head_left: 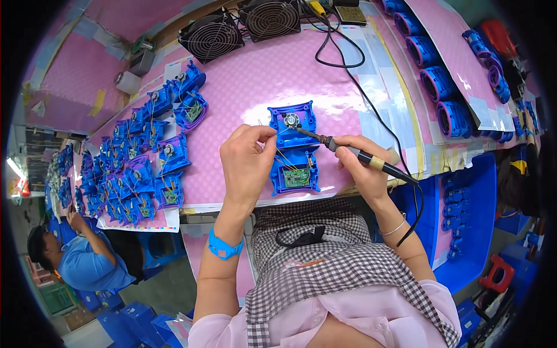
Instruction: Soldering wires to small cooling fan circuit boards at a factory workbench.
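Note:
In front of me on the pink table lies an opened blue plastic housing in two halves. The far half carries a small round speaker; the near half holds a green circuit board. Thin wires link the two. My right hand grips a soldering iron like a pen, its tip at the speaker's lower edge. My left hand is closed in a pinch beside the far half, on a thin wire whose end is mostly hidden by the fingers.
Many similar housings crowd the table's left. Two black fans stand at the back. The iron's black cord runs down the right side. Blue rings line a right-hand ledge above a blue bin. A co-worker sits at left.

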The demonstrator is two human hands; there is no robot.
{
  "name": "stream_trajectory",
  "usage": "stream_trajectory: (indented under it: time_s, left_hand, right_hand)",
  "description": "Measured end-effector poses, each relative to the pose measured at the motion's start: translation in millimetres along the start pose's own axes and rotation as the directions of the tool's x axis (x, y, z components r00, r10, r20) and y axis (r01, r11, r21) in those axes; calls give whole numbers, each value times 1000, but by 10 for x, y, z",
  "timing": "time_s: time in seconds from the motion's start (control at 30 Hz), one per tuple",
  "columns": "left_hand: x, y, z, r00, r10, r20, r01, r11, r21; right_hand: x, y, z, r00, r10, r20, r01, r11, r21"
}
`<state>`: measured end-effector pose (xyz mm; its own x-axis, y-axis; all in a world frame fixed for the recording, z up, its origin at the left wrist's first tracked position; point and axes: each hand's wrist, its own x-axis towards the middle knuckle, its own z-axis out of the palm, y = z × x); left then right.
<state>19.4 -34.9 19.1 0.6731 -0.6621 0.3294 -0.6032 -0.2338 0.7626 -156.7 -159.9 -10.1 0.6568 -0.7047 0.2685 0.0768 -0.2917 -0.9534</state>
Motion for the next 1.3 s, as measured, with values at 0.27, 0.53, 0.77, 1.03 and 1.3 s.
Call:
stream_trajectory:
  time_s: [0.27, 0.53, 0.77, 1.03, 1.3]
  left_hand:
    - [21, -26, 12, 1000, 10, 11, -10, 999, 41]
    - [36, 13, 2, 998, -16, 61, 11, 997, 71]
    - [49, -1, 50, 998, 41, 50, -45, 996, 80]
    - [34, 84, 130, 993, 83, 82, -92, 988, 120]
    - [78, 74, 274, 986, 119, 119, -137, 977, 161]
  right_hand:
    - [11, -28, 4, 999, 43, 3, -43, 998, 38]
    - [28, -58, 3, 1000, 8, 22, -8, 1000, -14]
    - [58, -55, -14, 974, -222, 48, 227, 961, -156]
    - [121, -102, -172, 996, -82, -38, 77, 991, -112]
    - [142, -95, -184, 994, -104, 23, 107, 984, -143]
